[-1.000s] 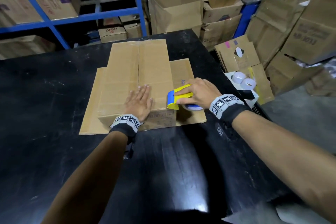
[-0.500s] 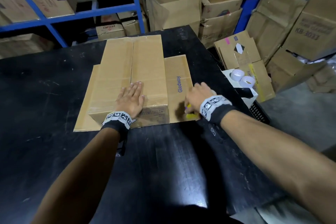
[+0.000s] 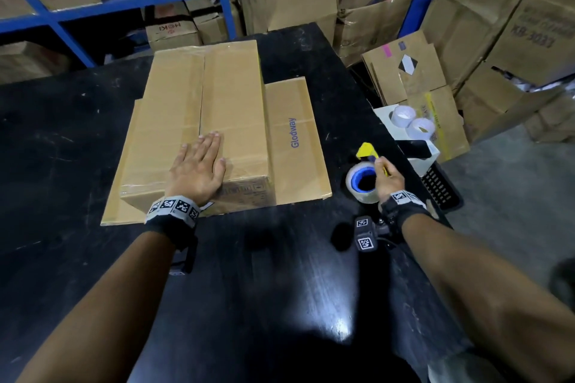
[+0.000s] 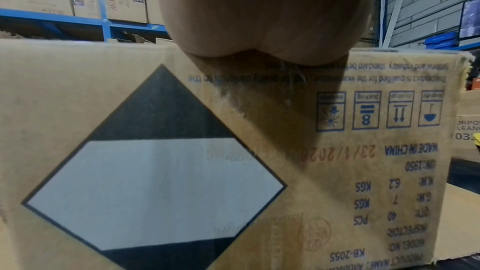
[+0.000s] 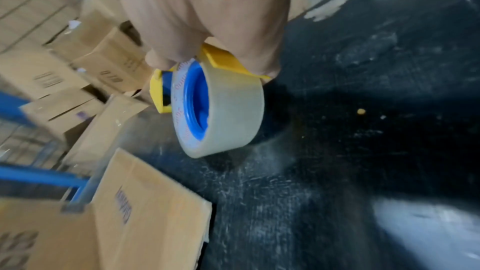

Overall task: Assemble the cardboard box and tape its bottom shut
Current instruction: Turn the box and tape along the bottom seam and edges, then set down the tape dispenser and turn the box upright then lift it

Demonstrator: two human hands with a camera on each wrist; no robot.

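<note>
One cardboard box [image 3: 217, 121] on the black table [image 3: 280, 289] – bottom up, clear tape along its seam. Left hand [image 3: 199, 169] lies flat on it; right hand [image 3: 387, 177] grips one tape dispenser [image 3: 362, 182] beside the box.

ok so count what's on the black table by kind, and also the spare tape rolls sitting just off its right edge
Assembled cardboard box: 1
Flat cardboard sheet under the box: 1
Tape dispenser with clear roll, gripped by the right hand: 1
Spare tape rolls beside the table: 2
Total: 5
</note>
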